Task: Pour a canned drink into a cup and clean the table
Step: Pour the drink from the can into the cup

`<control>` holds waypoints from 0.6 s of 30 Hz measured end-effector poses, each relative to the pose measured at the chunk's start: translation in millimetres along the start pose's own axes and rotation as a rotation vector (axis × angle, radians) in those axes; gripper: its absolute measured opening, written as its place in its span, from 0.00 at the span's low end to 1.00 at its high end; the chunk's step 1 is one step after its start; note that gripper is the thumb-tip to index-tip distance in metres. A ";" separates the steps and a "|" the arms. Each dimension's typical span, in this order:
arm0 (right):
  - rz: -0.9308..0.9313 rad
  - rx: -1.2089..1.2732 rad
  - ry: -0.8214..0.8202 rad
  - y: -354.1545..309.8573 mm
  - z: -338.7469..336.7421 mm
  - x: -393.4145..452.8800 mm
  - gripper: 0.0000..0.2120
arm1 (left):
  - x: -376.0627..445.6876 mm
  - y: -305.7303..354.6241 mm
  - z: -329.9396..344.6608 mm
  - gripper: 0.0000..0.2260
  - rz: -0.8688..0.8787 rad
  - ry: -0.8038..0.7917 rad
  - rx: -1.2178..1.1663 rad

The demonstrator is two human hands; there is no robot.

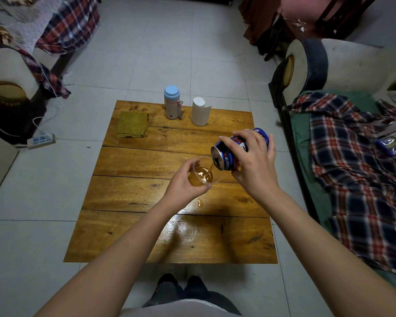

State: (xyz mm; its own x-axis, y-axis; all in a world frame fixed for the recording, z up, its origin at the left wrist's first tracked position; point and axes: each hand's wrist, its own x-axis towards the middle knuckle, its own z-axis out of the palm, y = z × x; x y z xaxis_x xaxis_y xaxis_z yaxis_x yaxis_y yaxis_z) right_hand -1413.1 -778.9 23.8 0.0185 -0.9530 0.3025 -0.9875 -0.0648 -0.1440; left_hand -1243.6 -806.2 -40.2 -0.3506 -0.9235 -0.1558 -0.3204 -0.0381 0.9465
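Observation:
My right hand (253,161) grips a blue drink can (224,159), tipped on its side with its mouth to the left. A thin amber stream falls from the can into a clear plastic cup (205,172). My left hand (183,183) holds that cup from the left, above the wooden table (146,197). The cup is partly filled with amber liquid. Small wet drops (199,202) lie on the table just below the cup. A folded yellow-green cloth (133,124) lies at the table's far left.
A bottle with a light blue lid (172,102) and a white sleeve of stacked cups (200,112) stand at the far edge. Sofas with plaid blankets (357,161) flank the table. A power strip (41,140) lies on the tiled floor at left.

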 end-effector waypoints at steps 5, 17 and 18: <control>-0.007 -0.015 -0.008 0.3 1.8 -0.7 0.35 | 0.2 0.3 0.8 0.28 -0.003 -0.001 0.010; -0.014 -0.018 -0.018 1.9 4.3 -2.0 0.36 | 0.2 -3.0 2.1 0.29 -0.019 -0.006 -0.016; -0.015 -0.019 -0.018 1.9 4.6 -1.9 0.36 | 0.1 -3.1 1.9 0.29 -0.021 -0.006 -0.019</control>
State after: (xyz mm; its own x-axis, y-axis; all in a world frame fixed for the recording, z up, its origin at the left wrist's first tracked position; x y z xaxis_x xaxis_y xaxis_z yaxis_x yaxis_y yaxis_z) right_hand -1414.3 -778.5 18.6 0.0354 -0.9571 0.2877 -0.9898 -0.0733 -0.1219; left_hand -1244.3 -805.4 -43.7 -0.3493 -0.9201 -0.1773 -0.3105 -0.0648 0.9484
